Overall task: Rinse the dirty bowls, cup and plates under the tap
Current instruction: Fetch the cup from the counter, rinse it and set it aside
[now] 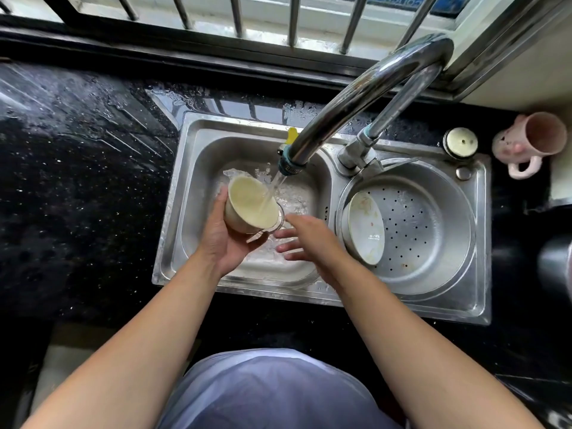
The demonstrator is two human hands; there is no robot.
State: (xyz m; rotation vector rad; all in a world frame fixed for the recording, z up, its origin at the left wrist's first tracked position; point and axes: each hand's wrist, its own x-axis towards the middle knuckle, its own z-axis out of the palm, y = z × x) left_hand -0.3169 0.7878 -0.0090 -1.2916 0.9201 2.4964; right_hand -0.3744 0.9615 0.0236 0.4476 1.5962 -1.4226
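Note:
My left hand (221,239) grips a cream bowl (247,201) from below, tilted over the left basin of the steel sink (173,212). Water streams from the chrome tap (349,97) into the bowl's right side. My right hand (305,239) hovers just right of the bowl with fingers spread, holding nothing. Under the bowl a clear glassy rim shows; what it is I cannot tell. White plates (365,229) with food specks lean upright in the perforated drain basket (433,230) of the right basin. A pink cup (529,139) lies on its side at the far right.
Wet black speckled counter (77,181) surrounds the sink. A window with metal bars (294,20) runs along the back. A round metal cap (460,143) sits behind the right basin. A dark metal vessel (557,267) stands at the right edge.

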